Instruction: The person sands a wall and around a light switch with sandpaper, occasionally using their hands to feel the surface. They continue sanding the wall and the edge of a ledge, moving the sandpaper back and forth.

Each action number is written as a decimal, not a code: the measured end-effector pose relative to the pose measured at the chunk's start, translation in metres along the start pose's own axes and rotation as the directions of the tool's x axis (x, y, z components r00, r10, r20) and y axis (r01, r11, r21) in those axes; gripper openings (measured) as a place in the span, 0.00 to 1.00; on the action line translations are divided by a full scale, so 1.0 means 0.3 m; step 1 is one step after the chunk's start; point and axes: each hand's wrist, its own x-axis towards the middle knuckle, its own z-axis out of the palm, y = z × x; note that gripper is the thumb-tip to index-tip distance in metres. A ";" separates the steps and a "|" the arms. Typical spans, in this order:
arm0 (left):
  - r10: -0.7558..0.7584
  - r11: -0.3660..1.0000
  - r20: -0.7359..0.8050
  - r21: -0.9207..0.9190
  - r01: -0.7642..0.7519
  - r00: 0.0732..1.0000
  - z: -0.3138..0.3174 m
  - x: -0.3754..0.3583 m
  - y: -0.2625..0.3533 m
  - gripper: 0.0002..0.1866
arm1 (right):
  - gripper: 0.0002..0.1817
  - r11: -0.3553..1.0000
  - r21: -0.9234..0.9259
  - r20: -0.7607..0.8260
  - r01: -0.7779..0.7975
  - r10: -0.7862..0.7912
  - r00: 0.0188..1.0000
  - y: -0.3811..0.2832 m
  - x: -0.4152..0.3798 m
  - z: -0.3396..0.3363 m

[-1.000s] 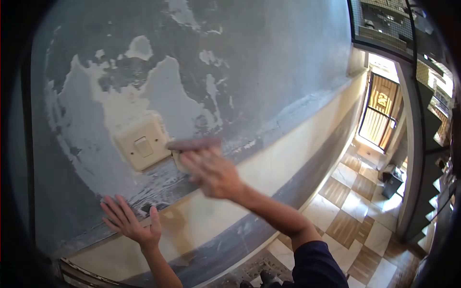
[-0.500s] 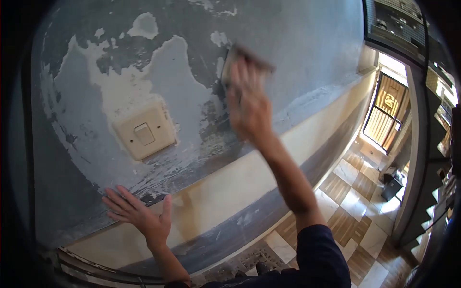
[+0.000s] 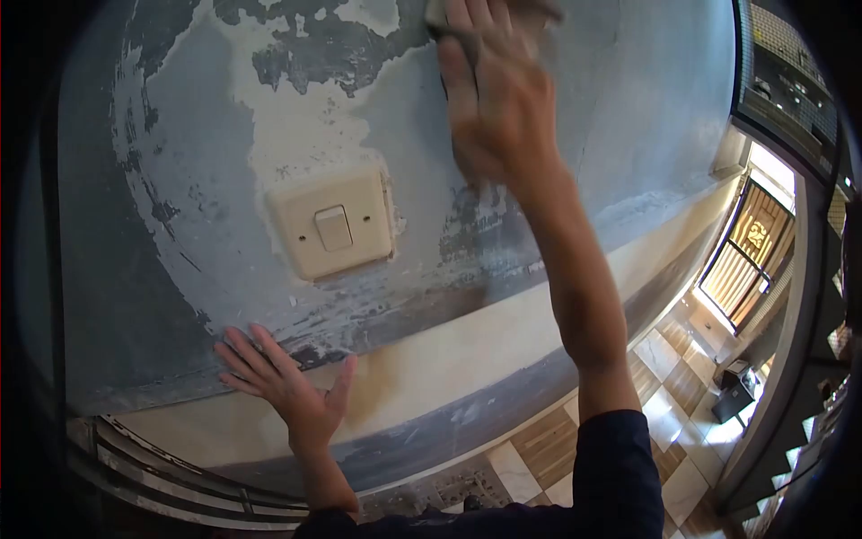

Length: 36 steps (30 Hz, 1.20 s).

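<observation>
My right hand (image 3: 505,108) is raised at the top of the view, pressing a brownish piece of sandpaper (image 3: 539,9) against the blue-grey wall (image 3: 620,99). Only the edges of the sandpaper show around my fingers, and part of it lies beyond the top of the view. Lower left, my left hand (image 3: 292,391) rests with spread fingers on the wall's lower border and holds nothing. Between the hands sits a cream light switch (image 3: 334,226), surrounded by patchy, flaked paint and pale filler.
A cream band (image 3: 467,332) runs along the wall below. Dark metal rails (image 3: 171,467) curve at the lower left. To the right lie a checkered tile floor (image 3: 660,359), a black box (image 3: 734,400) and a slatted gate (image 3: 750,247).
My right hand has moved upward over the wall with the sandpaper. The view has shifted, so the switch appears higher and further right. My left hand stays spread on the wall.
</observation>
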 end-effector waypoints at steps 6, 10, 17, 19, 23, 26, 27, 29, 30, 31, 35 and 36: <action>-0.011 1.000 0.025 -0.022 0.011 1.000 0.012 -0.024 -0.017 0.62 | 0.25 0.996 -0.017 0.088 -0.091 0.092 0.992 -0.094 -0.339 -0.028; -0.012 0.999 0.110 -0.033 0.016 0.994 -0.004 -0.038 -0.001 0.65 | 0.23 0.989 0.030 0.110 -0.144 0.140 0.984 -0.135 -0.455 -0.048; -0.045 0.997 0.029 -0.064 0.046 0.999 0.027 -0.010 0.042 0.67 | 0.23 0.999 -0.028 -0.066 0.032 -0.034 0.997 0.005 0.072 0.022; -0.040 0.996 0.032 -0.078 0.042 0.999 0.021 -0.032 0.038 0.67 | 0.24 0.999 -0.049 -0.039 0.009 -0.011 0.999 -0.011 -0.034 0.021; -0.033 0.997 0.056 -0.067 0.036 0.998 0.027 -0.031 0.031 0.66 | 0.25 0.988 0.036 0.158 -0.152 0.145 0.977 -0.176 -0.517 -0.068; -0.022 0.998 0.061 -0.055 0.026 0.998 0.024 -0.033 0.022 0.66 | 0.24 0.968 -0.012 0.287 -0.251 0.244 0.926 -0.242 -0.633 -0.117; -0.017 0.998 0.063 -0.064 0.021 0.998 0.024 -0.036 0.024 0.66 | 0.24 0.965 -0.002 0.284 -0.263 0.253 0.925 -0.244 -0.628 -0.124; -0.006 0.997 0.066 -0.078 0.011 0.998 0.032 -0.040 0.020 0.65 | 0.22 0.969 0.022 0.259 -0.245 0.231 0.938 -0.221 -0.621 -0.129; -0.006 0.996 0.057 -0.086 0.011 0.998 0.034 -0.042 0.016 0.65 | 0.22 0.976 0.041 0.240 -0.212 0.197 0.951 -0.179 -0.617 -0.124; -0.003 0.997 0.077 -0.082 0.010 0.997 0.031 -0.046 0.019 0.65 | 0.21 0.984 -0.055 0.170 -0.167 0.174 0.970 -0.115 -0.620 -0.107; -0.019 0.999 0.083 -0.048 0.023 0.996 0.027 -0.040 0.016 0.66 | 0.23 0.897 -0.047 0.000 -0.440 0.441 0.898 -0.025 -0.433 -0.090; -0.021 0.999 0.087 -0.045 0.025 0.996 0.027 -0.043 0.016 0.66 | 0.23 0.942 -0.047 -0.012 -0.332 0.331 0.943 -0.057 -0.487 -0.034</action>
